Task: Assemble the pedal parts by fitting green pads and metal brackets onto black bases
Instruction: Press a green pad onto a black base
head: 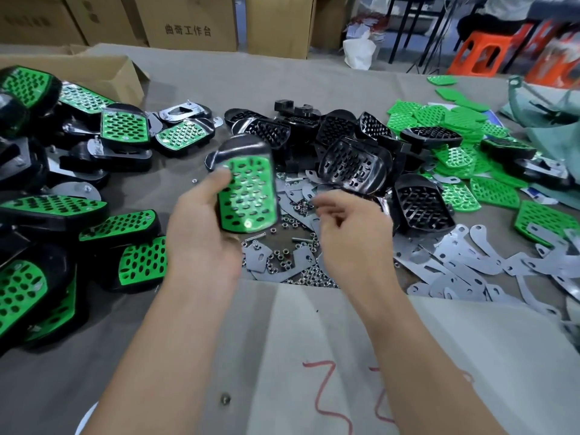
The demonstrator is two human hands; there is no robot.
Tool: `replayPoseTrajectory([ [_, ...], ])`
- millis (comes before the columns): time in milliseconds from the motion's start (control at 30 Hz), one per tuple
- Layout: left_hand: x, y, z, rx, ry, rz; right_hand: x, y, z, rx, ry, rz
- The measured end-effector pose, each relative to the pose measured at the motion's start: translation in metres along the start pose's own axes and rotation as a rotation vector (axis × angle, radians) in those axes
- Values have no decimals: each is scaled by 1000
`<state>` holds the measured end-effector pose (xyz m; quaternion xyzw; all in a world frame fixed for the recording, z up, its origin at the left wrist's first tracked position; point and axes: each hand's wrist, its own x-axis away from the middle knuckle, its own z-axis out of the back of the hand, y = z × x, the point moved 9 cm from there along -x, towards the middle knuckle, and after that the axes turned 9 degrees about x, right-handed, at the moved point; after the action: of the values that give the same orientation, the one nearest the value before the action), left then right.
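1. Green on top and black underneath: the pedal [248, 189] has a green pad full of little holes sitting on a black base. Bright spots of light shine on it.
2. It is up in the air above the table [282, 340], near the middle, standing almost on end.
3. The left hand [201, 227] grips the pedal from the side and from below. The thumb presses on the pad's left edge.
4. The right hand [348, 227] hangs just beside it with its fingers curled. It is blurry, so I cannot tell if it pinches something tiny or nothing at all.
5. The pedal's top end is smeared too. A shiny curved bit sticks out at its top left, and I cannot tell what that is.
6. Under both hands lie lots of small nuts [282, 271]. Flat metal brackets [455, 265] spread out to the right.
7. Behind the pedal is a heap of black bases [351, 158]. Loose green pads [455, 120] lie to the right of those.
8. Finished pedals [125, 127] are piled on the left, and some are cut off at the edge.
9. Far back stand cardboard boxes [191, 23] and a blurry orange stool [483, 54].
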<state>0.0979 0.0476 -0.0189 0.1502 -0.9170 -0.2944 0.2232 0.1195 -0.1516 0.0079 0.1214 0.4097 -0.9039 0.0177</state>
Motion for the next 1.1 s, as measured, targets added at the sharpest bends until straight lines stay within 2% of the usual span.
replayPoseTrajectory([
  [67, -4, 3, 4, 125, 9, 32, 6, -11, -17, 155, -98, 99],
  [200, -7, 2, 6, 117, 17, 51, 13, -29, -37, 543, -143, 287],
  [400, -6, -4, 2, -58, -4, 37, 12, -25, -38, 516, -146, 216],
  [467, -7, -4, 1, -137, -7, 13, 10, -20, -28, 355, -71, 154],
  [600, -2, -7, -10, -285, -61, -84, 3, 1, 4, -115, 94, -44],
  [733, 2, -16, -17, -410, -126, -124, 0, 13, 23, -430, 89, -159],
  [867, 3, -22, -18, -507, -138, -138, -4, 12, 21, -727, -37, -199],
  [967, 3, -23, -18, -538, -125, -152, -4, 6, 20, -763, -85, -169],
  [1100, 3, -26, -18, -553, -126, -151, -3, 9, 21, -649, -44, -162],
])
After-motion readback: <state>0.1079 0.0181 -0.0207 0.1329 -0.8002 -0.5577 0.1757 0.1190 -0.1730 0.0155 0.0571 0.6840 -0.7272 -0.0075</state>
